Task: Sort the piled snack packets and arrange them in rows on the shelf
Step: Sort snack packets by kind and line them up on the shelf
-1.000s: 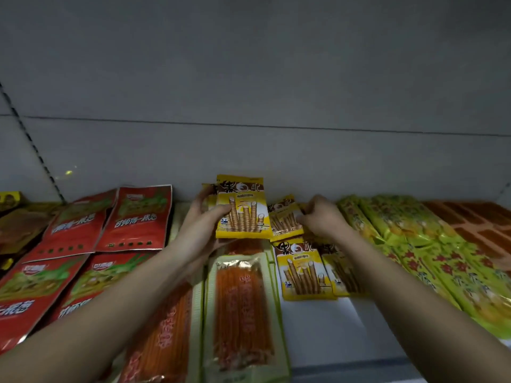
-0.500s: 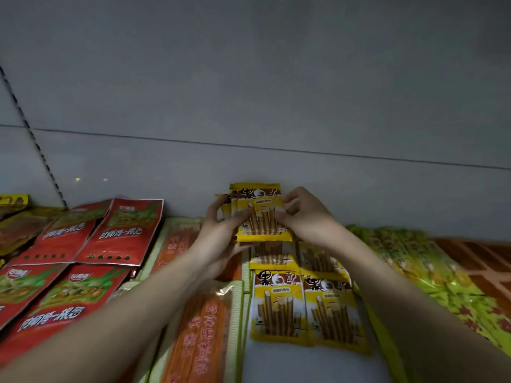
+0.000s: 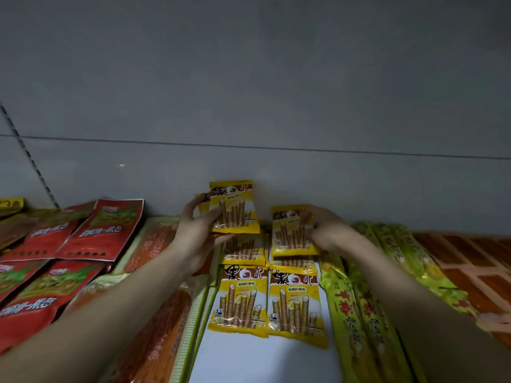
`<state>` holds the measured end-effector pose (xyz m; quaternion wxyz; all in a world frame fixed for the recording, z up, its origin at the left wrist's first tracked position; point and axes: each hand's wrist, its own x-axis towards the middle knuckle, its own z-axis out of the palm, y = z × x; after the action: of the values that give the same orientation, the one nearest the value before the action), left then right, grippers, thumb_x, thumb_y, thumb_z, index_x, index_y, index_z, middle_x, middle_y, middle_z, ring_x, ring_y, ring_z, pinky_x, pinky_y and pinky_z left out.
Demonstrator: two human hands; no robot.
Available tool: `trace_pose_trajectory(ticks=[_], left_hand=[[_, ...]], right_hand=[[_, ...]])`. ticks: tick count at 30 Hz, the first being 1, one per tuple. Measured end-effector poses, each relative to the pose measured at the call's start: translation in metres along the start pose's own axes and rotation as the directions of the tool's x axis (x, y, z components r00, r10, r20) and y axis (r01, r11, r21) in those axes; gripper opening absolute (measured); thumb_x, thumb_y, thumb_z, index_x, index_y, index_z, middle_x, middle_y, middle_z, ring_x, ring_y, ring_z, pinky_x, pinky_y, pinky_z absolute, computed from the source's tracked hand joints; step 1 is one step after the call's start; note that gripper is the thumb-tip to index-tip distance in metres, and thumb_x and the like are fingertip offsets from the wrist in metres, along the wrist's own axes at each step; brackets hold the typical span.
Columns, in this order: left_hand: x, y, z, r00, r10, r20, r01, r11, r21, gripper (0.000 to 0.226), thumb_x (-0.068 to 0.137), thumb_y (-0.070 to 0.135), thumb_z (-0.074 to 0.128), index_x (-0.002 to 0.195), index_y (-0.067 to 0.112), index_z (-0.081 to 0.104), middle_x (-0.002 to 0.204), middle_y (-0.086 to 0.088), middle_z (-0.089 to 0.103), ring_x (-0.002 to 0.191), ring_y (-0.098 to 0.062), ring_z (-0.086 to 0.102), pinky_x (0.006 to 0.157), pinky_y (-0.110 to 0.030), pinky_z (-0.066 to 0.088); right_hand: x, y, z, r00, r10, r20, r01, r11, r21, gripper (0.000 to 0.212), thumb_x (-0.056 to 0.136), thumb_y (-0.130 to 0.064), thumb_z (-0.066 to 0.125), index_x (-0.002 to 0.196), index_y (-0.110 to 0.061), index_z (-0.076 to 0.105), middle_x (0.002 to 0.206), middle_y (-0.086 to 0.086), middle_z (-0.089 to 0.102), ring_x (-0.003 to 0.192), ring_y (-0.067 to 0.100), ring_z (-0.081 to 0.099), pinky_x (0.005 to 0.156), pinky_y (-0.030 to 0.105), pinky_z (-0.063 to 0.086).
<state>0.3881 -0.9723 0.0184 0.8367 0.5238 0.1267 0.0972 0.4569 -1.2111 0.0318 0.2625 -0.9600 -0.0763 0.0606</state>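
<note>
- Two yellow wafer-roll packets (image 3: pixel 269 302) lie flat side by side at the near end of the white shelf (image 3: pixel 262 360), edges touching, heading two rows that run back toward the wall
- Long orange stick packets (image 3: pixel 160 322) lie just left of those rows, partly under the left forearm; long green packets (image 3: pixel 356 308) lie just right, partly under the right forearm
- Red pouches (image 3: pixel 83 239) overlap one another further left, and brown-and-orange packets (image 3: pixel 475 261) sit at the far right
- Behind the front pair, more yellow packets overlap like shingles, mostly covered by the ones in front and by the hands
- The left hand (image 3: pixel 197 233) grips a small stack of yellow packets (image 3: pixel 233 207), thumb across the front, held upright above the left row
- The right hand (image 3: pixel 323 230) pinches the right edge of a single yellow packet (image 3: pixel 291 230) over the right row; it seems to rest on the packet below, though the dim light blurs that
- Grey wall panels (image 3: pixel 276 92) close off the back
</note>
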Motion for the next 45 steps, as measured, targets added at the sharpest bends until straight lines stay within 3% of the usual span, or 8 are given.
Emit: trace_pose_trajectory(ticks=[11, 15, 18, 23, 28, 32, 40, 45], left_hand=[[-0.037, -0.014, 0.015, 0.994, 0.05, -0.096, -0.047, 0.998, 0.032, 0.048, 0.094, 0.009, 0.066, 0.136, 0.023, 0.048, 0.108, -0.018, 0.072, 0.071, -0.02, 0.072, 0.04, -0.022, 0.048], [-0.053, -0.024, 0.013, 0.99, 0.066, -0.122, -0.058, 0.996, 0.063, 0.049, 0.094, 0.009, 0.065, 0.137, 0.023, 0.046, 0.113, -0.02, 0.07, 0.062, -0.016, 0.068, 0.037, -0.02, 0.041], [-0.06, -0.028, 0.006, 0.988, 0.078, -0.133, -0.065, 0.992, 0.105, 0.057, 0.09, 0.011, 0.071, 0.138, 0.027, 0.045, 0.111, -0.017, 0.072, 0.067, -0.018, 0.07, 0.039, -0.022, 0.043], [-0.076, -0.027, 0.002, 0.992, 0.105, -0.074, -0.089, 0.978, 0.188, 0.055, 0.087, 0.015, 0.076, 0.132, 0.033, 0.049, 0.113, -0.011, 0.073, 0.077, -0.024, 0.074, 0.047, -0.028, 0.051], [-0.081, -0.002, -0.021, 0.974, 0.138, -0.18, -0.104, 0.978, 0.183, 0.04, 0.099, 0.005, 0.054, 0.132, 0.026, 0.049, 0.093, -0.005, 0.069, 0.055, -0.013, 0.066, 0.044, -0.028, 0.051], [-0.088, 0.019, -0.057, 0.961, 0.129, -0.246, -0.103, 0.988, 0.116, 0.042, 0.098, 0.003, 0.054, 0.135, 0.021, 0.05, 0.096, -0.008, 0.066, 0.056, -0.015, 0.06, 0.039, -0.023, 0.042], [-0.119, 0.015, -0.075, 1.0, 0.01, -0.021, -0.008, 0.995, 0.104, 0.049, 0.093, 0.0, 0.064, 0.133, 0.025, 0.054, 0.096, -0.007, 0.075, 0.078, -0.019, 0.069, 0.056, -0.031, 0.053], [-0.134, 0.006, -0.065, 0.993, -0.069, 0.091, 0.051, 0.981, 0.186, 0.061, 0.089, 0.0, 0.07, 0.136, 0.031, 0.046, 0.08, 0.003, 0.077, 0.064, -0.012, 0.071, 0.061, -0.032, 0.055]], right_hand=[[-0.002, 0.003, 0.027, 0.979, -0.198, -0.044, 0.147, 0.843, -0.518, 0.039, 0.092, -0.014, 0.061, 0.13, -0.013, 0.051, 0.13, 0.013, 0.048, 0.12, 0.03, 0.05, 0.089, 0.037, 0.049], [-0.007, -0.015, 0.007, 0.975, -0.215, -0.053, 0.217, 0.975, 0.045, 0.015, 0.099, -0.026, 0.051, 0.11, -0.017, 0.055, 0.108, 0.007, 0.06, 0.091, 0.024, 0.061, 0.081, 0.04, 0.055], [-0.03, -0.031, -0.002, 0.963, -0.255, 0.083, 0.2, 0.889, 0.412, 0.027, 0.097, -0.038, 0.058, 0.115, -0.021, 0.048, 0.099, 0.006, 0.067, 0.071, 0.017, 0.066, 0.071, 0.038, 0.057], [-0.058, -0.045, 0.012, 0.946, -0.3, 0.125, 0.203, 0.847, 0.491, 0.043, 0.094, -0.018, 0.066, 0.127, -0.015, 0.038, 0.098, 0.01, 0.069, 0.055, 0.007, 0.062, 0.048, 0.022, 0.05], [-0.068, -0.046, 0.014, 0.986, -0.156, 0.054, 0.11, 0.864, 0.492, 0.039, 0.096, -0.017, 0.065, 0.124, -0.013, 0.038, 0.094, 0.008, 0.068, 0.055, 0.014, 0.062, 0.058, 0.028, 0.054], [-0.079, -0.047, 0.034, 0.996, -0.063, 0.063, 0.045, 0.964, 0.261, 0.038, 0.091, -0.023, 0.071, 0.116, -0.011, 0.045, 0.091, 0.009, 0.066, 0.074, 0.022, 0.067, 0.077, 0.045, 0.057], [-0.111, -0.069, 0.077, 0.993, -0.076, -0.094, 0.07, 0.996, -0.063, 0.048, 0.084, -0.027, 0.077, 0.12, -0.006, 0.053, 0.118, 0.011, 0.059, 0.109, 0.028, 0.056, 0.072, 0.028, 0.036], [-0.146, -0.09, 0.062, 0.991, -0.045, -0.124, 0.109, 0.804, 0.585, 0.029, 0.1, -0.031, 0.054, 0.116, -0.007, 0.05, 0.087, 0.013, 0.061, 0.056, 0.019, 0.058, 0.054, 0.03, 0.048]])
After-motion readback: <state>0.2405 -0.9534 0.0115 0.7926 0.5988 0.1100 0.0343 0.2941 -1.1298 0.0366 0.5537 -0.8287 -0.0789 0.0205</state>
